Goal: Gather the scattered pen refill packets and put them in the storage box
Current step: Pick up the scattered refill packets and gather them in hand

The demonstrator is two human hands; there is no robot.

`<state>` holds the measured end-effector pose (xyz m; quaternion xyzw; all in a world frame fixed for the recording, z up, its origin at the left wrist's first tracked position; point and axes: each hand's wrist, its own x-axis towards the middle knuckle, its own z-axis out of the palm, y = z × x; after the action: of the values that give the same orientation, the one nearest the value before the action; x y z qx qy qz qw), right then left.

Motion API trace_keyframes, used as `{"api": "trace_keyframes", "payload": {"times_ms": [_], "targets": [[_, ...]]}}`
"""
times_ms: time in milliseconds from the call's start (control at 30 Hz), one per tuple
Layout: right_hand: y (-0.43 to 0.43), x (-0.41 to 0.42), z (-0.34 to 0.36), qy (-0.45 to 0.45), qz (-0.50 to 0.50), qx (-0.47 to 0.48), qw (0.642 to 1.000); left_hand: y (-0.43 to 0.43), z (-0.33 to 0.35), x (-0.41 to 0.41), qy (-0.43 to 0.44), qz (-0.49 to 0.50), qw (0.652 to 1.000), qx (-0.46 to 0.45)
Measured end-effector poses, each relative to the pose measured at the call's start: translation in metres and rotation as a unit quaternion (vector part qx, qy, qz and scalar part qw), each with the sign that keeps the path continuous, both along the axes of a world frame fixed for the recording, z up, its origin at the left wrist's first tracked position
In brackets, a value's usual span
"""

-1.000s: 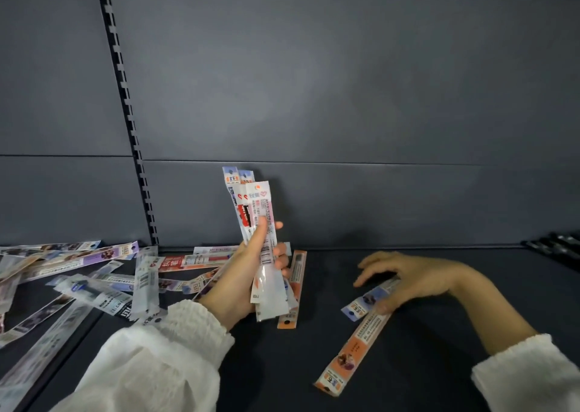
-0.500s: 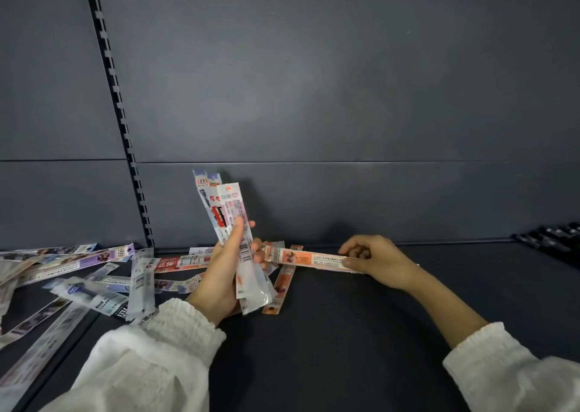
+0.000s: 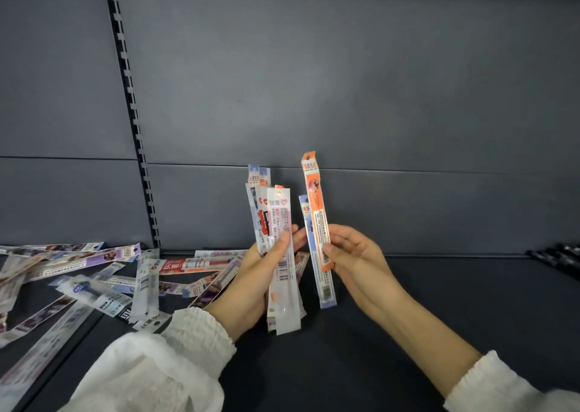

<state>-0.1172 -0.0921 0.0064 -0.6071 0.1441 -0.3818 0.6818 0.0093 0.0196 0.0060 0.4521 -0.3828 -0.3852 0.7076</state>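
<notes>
"Refill packets [image 3: 147, 281], lying where?"
"Loose ones are lying by the shelf's [image 3: 423, 311] left edge. Left hand [image 3: 251, 283] is gripping an upright bundle [image 3: 284, 264]; right hand [image 3: 354, 254] is pinching two packets [image 3: 317, 220] just beside it."

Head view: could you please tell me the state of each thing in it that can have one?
Left hand: grips the bundle of packets.
Bundle of packets: held upright, off the shelf.
Right hand: pinches the orange packet and the blue packet.
Orange packet: upright, held beside the bundle.
Blue packet: upright, behind the orange one.
Scattered packets: lying flat and overlapping on the shelf, not yet gathered.
Storage box: not in view.
</notes>
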Motion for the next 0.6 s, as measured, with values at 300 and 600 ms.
{"api": "trace_keyframes", "payload": {"times_ms": [300,600], "targets": [[0.025,0.010,-0.007,0.035,-0.045,-0.073,0.996,-0.004,-0.004,-0.005,-0.053,0.049,0.997,-0.010],[0.037,0.007,0.001,0.027,-0.023,-0.157,0.987,-0.001,0.001,0.006,0.000,0.015,1.000,-0.020]]}}
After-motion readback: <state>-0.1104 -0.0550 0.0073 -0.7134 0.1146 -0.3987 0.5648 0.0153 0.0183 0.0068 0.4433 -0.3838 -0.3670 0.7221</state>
